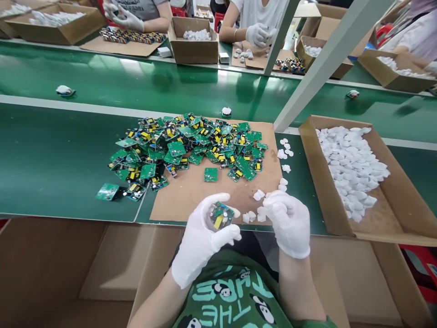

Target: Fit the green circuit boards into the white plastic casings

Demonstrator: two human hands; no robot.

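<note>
While both gloved hands work close above the near edge of the worktop, the scene reads as follows.

Left hand: the left hand (pixel 205 239) has its fingers curled and clamped around a small circuit board (pixel 220 215), component side up (yellow and green parts show between thumb and fingers).
Right hand: the right hand (pixel 288 223) is closed in a loose fist, knuckles up; whether it grips anything I cannot tell.
Just beside the hands: loose white plastic pieces (pixel 258 196) lie scattered at the right hand's fingertips, some on the cardboard sheet (pixel 191 191), some on the green worktop (pixel 51 159).
Farther out: a heap of green circuit boards (pixel 187 146) covers the sheet's far half and spills off its left edge.
To the right: a cardboard box (pixel 392 214) holds more white pieces (pixel 351 166).
Beyond: a conveyor belt (pixel 136 82), then other workers' gloved hands (pixel 257 34) among further boxes.
</note>
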